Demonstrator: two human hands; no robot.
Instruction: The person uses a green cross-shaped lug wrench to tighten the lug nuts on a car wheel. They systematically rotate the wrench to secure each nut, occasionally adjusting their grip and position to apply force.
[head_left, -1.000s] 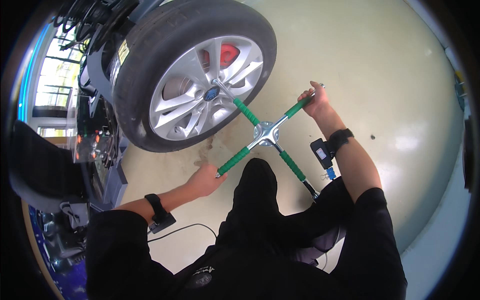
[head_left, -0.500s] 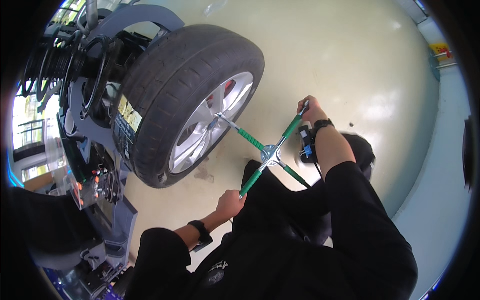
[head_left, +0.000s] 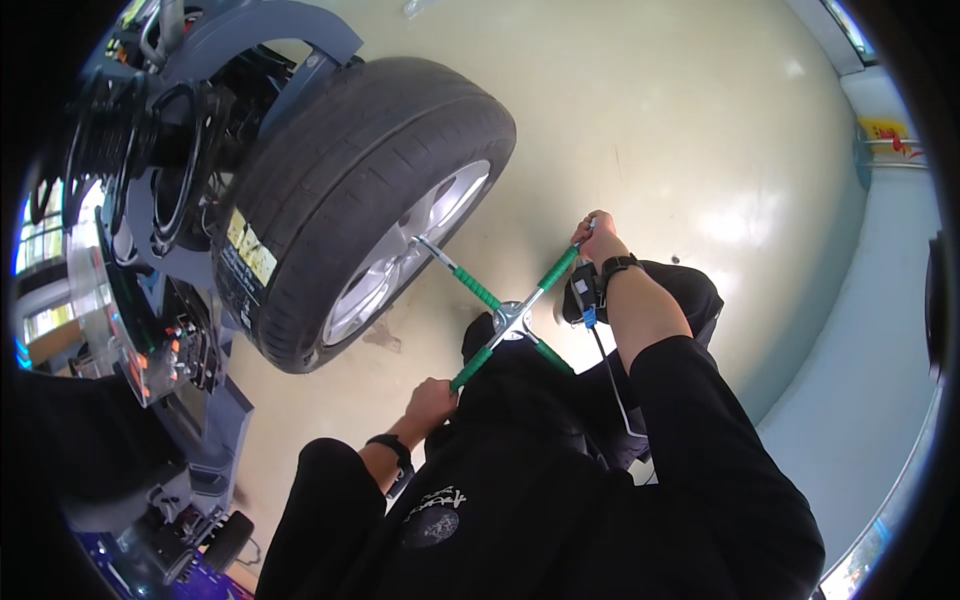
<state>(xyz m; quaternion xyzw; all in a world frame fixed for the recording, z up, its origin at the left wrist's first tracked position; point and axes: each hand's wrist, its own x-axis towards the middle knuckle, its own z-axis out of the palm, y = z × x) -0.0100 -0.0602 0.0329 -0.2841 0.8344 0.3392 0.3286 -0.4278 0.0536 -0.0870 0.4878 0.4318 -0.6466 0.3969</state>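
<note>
A four-way lug wrench (head_left: pixel 513 319) with green-wrapped arms reaches from in front of my body to the wheel. Its far arm ends at the silver rim (head_left: pixel 436 215) of a car wheel with a black tyre (head_left: pixel 345 150); whether the tip sits on a nut, I cannot make out. My left hand (head_left: pixel 432 401) is closed round the end of the near-left arm. At the far-right arm's end, my right hand (head_left: pixel 598 235) is wrapped about the metal tip. The fourth arm points back toward my legs.
Left of the wheel are a coil spring (head_left: pixel 110 150) and grey chassis parts. A small device with a cable (head_left: pixel 588 295) is beside my right wrist. Pale floor (head_left: pixel 650 110) lies beyond the wheel, and a light blue wall (head_left: pixel 830 340) runs along the right.
The wheel, wrench and both hands appear slightly further left in the picture as the view shifts. Both hands keep their hold, and the wrench's far tip stays at the rim.
</note>
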